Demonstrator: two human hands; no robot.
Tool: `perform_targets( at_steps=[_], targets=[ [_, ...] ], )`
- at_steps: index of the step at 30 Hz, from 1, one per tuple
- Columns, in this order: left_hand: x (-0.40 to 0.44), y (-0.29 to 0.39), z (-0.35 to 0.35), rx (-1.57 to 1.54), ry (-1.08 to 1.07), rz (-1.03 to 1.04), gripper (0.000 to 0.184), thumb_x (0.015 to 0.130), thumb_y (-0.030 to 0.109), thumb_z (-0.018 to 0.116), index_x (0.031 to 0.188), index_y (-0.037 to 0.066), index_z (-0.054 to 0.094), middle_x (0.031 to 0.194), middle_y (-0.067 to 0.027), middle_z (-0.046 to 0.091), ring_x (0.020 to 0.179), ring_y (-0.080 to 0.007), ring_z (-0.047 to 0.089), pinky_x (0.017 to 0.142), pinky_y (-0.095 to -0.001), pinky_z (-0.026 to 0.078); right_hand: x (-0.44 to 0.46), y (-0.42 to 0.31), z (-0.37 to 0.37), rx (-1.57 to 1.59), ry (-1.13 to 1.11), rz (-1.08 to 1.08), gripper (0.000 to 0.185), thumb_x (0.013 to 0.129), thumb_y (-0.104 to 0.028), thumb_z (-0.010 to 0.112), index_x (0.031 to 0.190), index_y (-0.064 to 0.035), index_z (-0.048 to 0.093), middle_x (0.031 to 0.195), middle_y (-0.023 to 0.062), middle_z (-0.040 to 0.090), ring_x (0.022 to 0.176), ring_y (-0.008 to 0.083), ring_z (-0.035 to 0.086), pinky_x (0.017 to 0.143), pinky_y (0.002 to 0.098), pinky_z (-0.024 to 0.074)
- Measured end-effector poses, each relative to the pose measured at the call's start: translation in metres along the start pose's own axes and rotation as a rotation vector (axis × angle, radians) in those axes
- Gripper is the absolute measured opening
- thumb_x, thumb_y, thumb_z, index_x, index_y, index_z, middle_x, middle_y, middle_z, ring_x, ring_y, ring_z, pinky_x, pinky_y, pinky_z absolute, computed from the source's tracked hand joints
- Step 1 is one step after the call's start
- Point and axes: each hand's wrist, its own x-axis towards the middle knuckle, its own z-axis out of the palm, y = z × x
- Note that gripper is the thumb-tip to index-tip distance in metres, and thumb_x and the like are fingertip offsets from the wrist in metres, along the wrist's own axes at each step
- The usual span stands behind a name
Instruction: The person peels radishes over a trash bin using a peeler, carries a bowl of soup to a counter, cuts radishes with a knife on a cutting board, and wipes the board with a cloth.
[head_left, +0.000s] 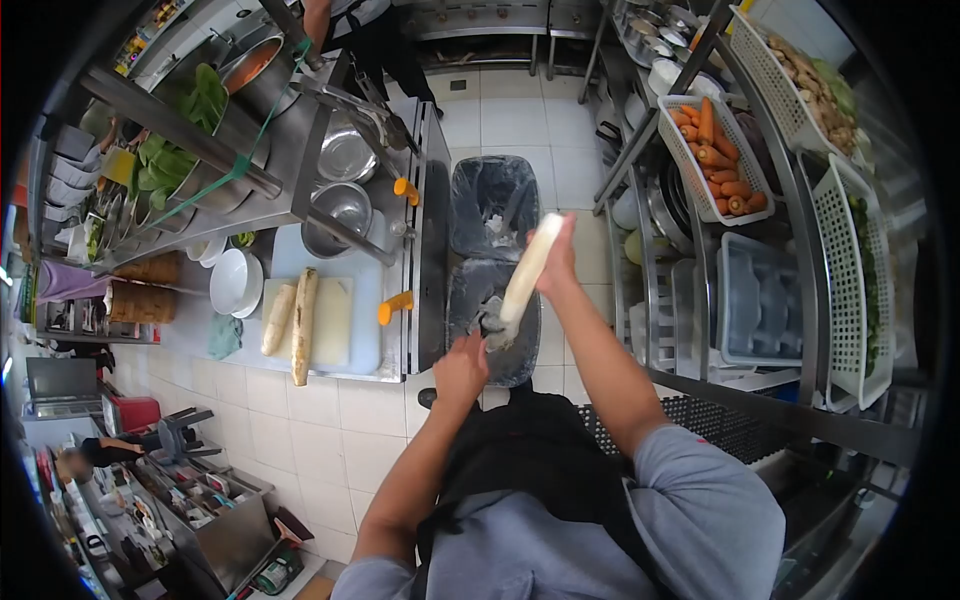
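Over the bins (470, 182), the right hand (562, 258) grips a root (533, 266) that looks mostly peeled, the left hand (462, 373) closed on what may be a small tool (477, 331) — while two browner roots (303, 328) lie on the board (336, 328), apparently unpeeled.

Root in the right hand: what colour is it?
Creamy white. The root, held in the right hand, shows in the head view.
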Motion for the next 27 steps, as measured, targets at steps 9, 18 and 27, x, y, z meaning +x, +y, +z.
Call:
perform_targets(
  at_steps=[9,18,27],
  targets=[
    [0.01,0.001,-0.032,-0.089,0.139,-0.035,0.026,0.095,0.025,0.064,0.117,0.011,0.07,0.087,-0.0141,0.065,0.075,-0.0386,0.067,0.065,-0.0484,0.054,-0.011,-0.069,0.005,0.335,-0.073,-0.047,0.074,0.093,-0.081,0.027,0.082,-0.0121,0.052,0.07,0.0055,0.053,0.06,0.0236,0.049,0.057,0.0404,0.0442],
    [0.078,0.056,-0.076,-0.15,0.155,0.212,0.023,0.093,0.023,0.066,0.111,0.01,0.073,0.084,-0.0129,0.067,0.075,-0.0367,0.067,0.064,-0.0452,0.053,-0.028,-0.041,0.023,0.357,-0.333,0.071,0.071,0.09,-0.081,0.038,0.078,-0.0124,0.052,0.068,0.0034,0.048,0.06,0.02,0.046,0.057,0.0355,0.0408],
    [0.04,-0.001,-0.045,-0.119,0.138,0.098,0.024,0.092,0.024,0.066,0.111,0.012,0.075,0.085,-0.0118,0.067,0.077,-0.0355,0.068,0.065,-0.0449,0.053,-0.019,-0.055,-0.006,0.311,-0.302,0.044,0.072,0.09,-0.082,0.037,0.078,-0.0125,0.051,0.067,0.0031,0.046,0.06,0.0187,0.044,0.056,0.0349,0.0391]
  ],
)
